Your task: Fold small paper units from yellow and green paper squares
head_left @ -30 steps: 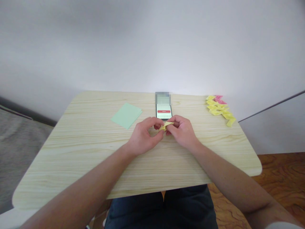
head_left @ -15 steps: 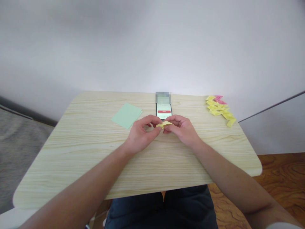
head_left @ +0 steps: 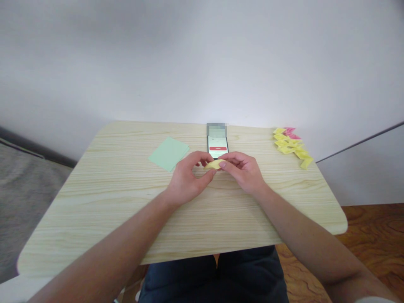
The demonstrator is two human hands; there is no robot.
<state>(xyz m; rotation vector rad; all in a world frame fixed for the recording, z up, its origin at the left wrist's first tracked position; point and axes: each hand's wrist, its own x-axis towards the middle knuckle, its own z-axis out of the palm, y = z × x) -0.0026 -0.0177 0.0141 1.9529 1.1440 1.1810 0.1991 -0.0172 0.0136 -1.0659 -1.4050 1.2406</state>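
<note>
A small folded yellow paper piece (head_left: 212,165) is pinched between both my hands over the middle of the light wooden table (head_left: 126,219). My left hand (head_left: 187,181) grips its left end with thumb and fingers closed. My right hand (head_left: 243,171) holds the right end, fingers curled over it. Most of the paper is hidden by my fingers. A phone (head_left: 217,145) with a lit screen lies just beyond my hands.
A stack of pale green paper sheets (head_left: 168,152) lies to the left of the phone. Several folded yellow pieces (head_left: 292,146) and a pink one (head_left: 290,132) sit at the table's far right corner. A white wall stands behind; wooden floor shows to the right.
The yellow paper has been pressed flatter and turned between my fingers. Both hands stayed in place, with their fingertips shifting slightly together.
</note>
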